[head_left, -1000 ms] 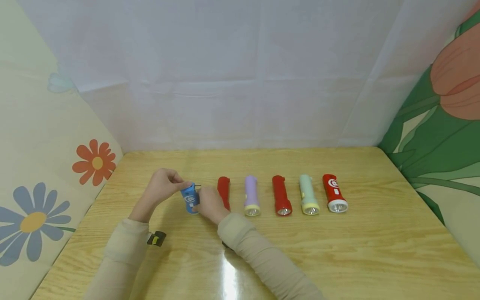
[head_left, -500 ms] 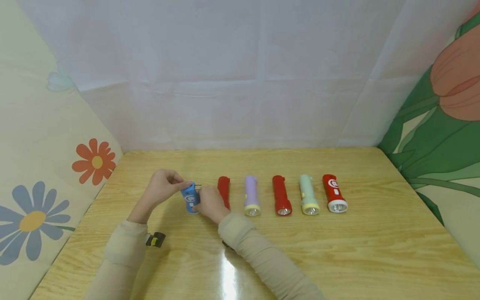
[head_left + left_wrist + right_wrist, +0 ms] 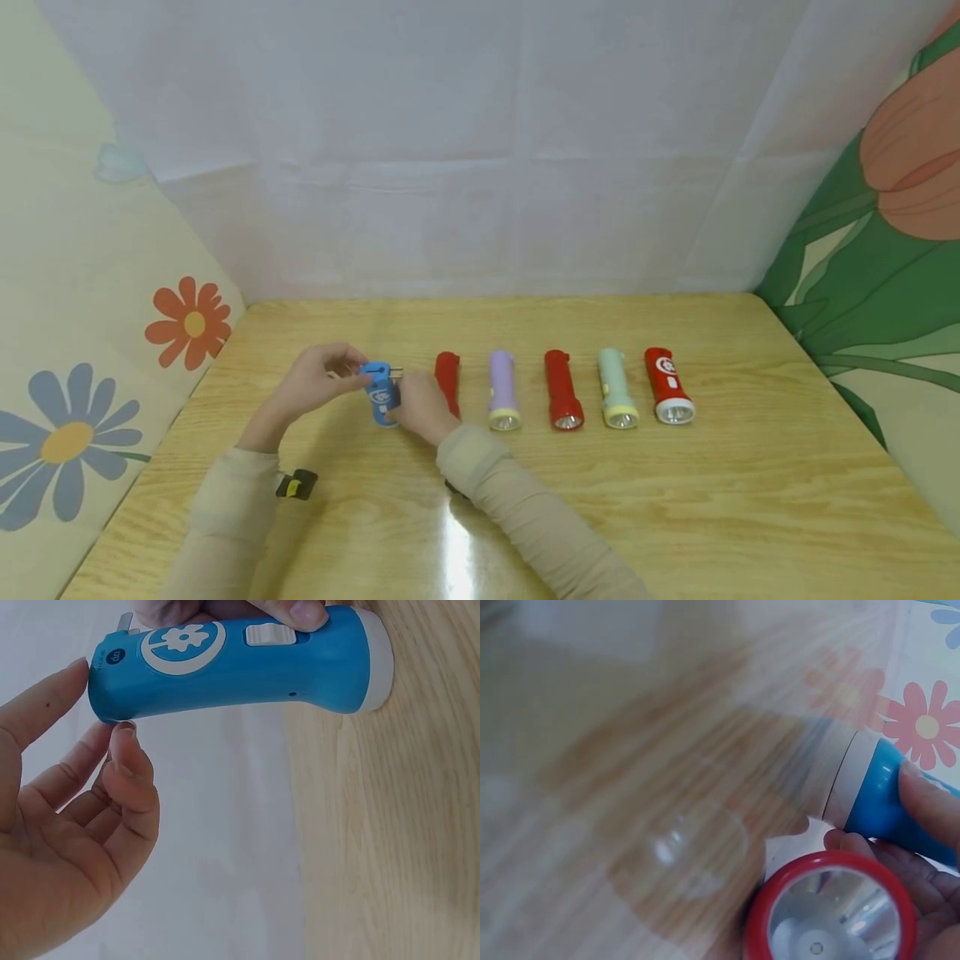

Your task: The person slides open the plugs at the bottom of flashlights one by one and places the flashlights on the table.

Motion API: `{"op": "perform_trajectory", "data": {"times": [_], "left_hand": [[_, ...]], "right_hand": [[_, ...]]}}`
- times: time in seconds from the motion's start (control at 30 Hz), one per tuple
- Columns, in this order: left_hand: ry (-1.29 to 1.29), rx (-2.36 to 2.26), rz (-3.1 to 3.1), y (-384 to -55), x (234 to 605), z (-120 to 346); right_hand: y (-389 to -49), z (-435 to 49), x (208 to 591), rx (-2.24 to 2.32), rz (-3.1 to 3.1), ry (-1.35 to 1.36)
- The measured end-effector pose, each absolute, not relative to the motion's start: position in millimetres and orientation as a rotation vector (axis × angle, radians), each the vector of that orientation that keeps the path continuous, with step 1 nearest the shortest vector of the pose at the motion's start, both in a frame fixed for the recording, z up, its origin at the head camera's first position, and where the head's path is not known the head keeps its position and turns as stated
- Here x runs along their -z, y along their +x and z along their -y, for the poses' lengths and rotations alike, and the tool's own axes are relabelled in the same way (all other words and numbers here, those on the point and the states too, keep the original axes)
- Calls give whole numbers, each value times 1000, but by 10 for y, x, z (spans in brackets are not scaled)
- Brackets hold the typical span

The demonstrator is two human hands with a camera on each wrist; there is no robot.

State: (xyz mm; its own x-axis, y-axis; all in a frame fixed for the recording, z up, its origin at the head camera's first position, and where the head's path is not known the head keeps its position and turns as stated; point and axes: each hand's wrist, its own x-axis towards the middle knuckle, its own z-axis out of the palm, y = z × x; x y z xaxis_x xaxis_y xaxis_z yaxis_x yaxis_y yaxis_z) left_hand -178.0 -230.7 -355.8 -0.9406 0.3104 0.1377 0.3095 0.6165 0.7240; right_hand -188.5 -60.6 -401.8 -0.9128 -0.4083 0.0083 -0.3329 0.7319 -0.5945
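Observation:
A blue flashlight [image 3: 380, 392] with a white flower emblem stands upright, lens end down, on the table at the left. My right hand [image 3: 423, 408] grips its body from the right, and in the left wrist view a fingertip lies beside the white switch [image 3: 271, 634]. Metal plug prongs [image 3: 397, 372] stick out sideways from its top end. My left hand [image 3: 309, 385] is at that top end, its fingers loosely bent and fingertips touching or very near the cap. Just past my right hand lies a red flashlight [image 3: 447, 373], its front part hidden by the hand.
A row of flashlights lies to the right: purple [image 3: 502, 387], red [image 3: 561, 387], mint green [image 3: 615, 387], and red with a white rim [image 3: 667, 383]. A red-rimmed lens [image 3: 829, 864] is close to my right hand. White cloth [image 3: 480, 167] hangs behind the wooden table [image 3: 675, 500].
My left hand has drawn back slightly to the left and its thumb has come off the flashlight's top, leaving the cap in view. My right hand and the flashlight stay put.

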Motion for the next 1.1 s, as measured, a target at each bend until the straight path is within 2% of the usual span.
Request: {"op": "perform_trajectory", "data": {"times": [1.1], "left_hand": [[499, -1322, -2812, -1785, 3615, 2259]], "right_hand": [[-1851, 583, 4006, 987, -2768, -611]]}}
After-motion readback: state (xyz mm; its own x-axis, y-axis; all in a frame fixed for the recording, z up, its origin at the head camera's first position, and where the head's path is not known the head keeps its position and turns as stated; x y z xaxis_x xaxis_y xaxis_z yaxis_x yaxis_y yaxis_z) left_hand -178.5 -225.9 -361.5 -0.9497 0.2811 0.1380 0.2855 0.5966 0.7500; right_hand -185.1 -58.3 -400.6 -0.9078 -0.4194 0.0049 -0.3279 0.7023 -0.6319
